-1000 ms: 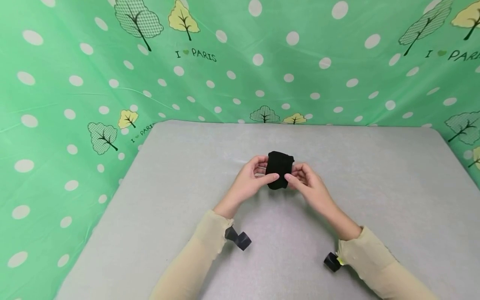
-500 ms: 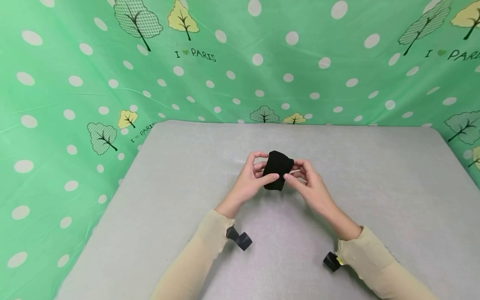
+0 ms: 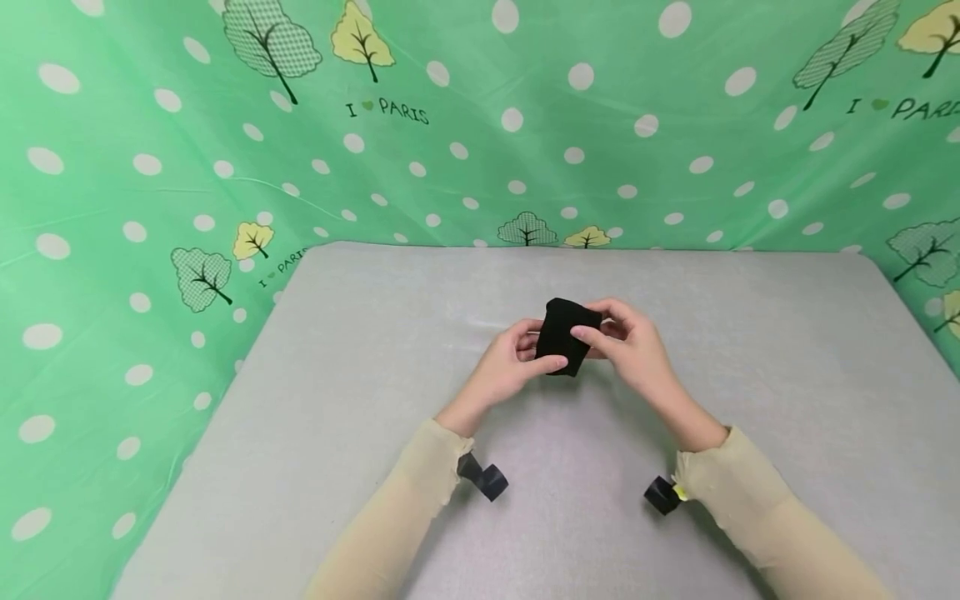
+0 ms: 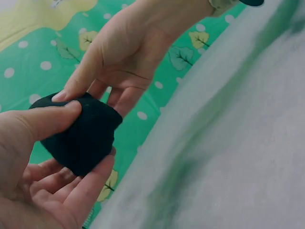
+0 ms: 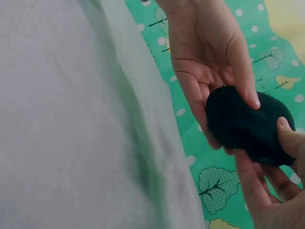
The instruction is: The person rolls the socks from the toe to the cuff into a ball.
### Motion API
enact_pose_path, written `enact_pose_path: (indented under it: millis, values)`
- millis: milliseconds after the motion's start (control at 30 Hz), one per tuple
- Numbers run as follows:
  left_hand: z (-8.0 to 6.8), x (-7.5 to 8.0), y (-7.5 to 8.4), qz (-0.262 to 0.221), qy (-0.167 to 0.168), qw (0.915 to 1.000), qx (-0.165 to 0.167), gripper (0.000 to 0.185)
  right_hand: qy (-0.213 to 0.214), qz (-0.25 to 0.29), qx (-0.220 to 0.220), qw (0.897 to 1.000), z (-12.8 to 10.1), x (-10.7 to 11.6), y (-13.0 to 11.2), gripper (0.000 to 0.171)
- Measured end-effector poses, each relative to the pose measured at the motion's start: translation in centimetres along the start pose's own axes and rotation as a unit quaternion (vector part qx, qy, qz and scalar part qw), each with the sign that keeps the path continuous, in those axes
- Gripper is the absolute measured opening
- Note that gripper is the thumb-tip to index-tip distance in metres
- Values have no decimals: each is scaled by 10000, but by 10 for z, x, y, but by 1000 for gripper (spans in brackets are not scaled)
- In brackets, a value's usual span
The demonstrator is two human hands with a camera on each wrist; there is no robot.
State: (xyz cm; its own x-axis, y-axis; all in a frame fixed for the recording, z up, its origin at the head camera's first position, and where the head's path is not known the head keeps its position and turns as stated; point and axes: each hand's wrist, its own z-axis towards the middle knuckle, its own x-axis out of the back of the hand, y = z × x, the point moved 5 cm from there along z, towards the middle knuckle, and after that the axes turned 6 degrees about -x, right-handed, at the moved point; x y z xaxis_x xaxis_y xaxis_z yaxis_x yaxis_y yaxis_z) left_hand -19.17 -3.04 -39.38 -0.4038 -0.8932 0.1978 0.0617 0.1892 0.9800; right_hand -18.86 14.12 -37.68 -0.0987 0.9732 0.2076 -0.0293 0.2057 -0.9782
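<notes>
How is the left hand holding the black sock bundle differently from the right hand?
The left hand grips the black sock bundle from its left side, thumb across the lower front; the right hand grips it from the right, thumb higher up near the top. The left hand sits a little lower in the head view than the right hand. Both hands hold the bundle between thumb and fingers, above the grey table, and both arms wear beige sleeves.
</notes>
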Motion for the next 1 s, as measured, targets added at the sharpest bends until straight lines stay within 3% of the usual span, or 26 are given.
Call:
enact_pose_path:
  millis: [233, 400, 567, 733, 1000]
  values:
    - [9, 2, 2, 174, 287, 9994, 101, 45, 108, -100, 37, 9999, 13, 4, 2, 24]
    - [16, -1, -1, -92, 215, 9995, 227, 55, -118, -303, -379, 9988, 30, 10, 5, 35]
    - [21, 1, -3, 597, 77, 9982, -24, 76, -609, -739, -985, 9905, 44, 14, 11, 47]
    - [30, 4, -6, 1102, 19, 9935, -270, 84, -1016, -908, -1209, 9833, 54, 16, 24, 45]
    - [42, 4, -20, 1446, -65, 9895, 3, 82, -1232, -734, -1506, 9781, 62, 10, 49, 40]
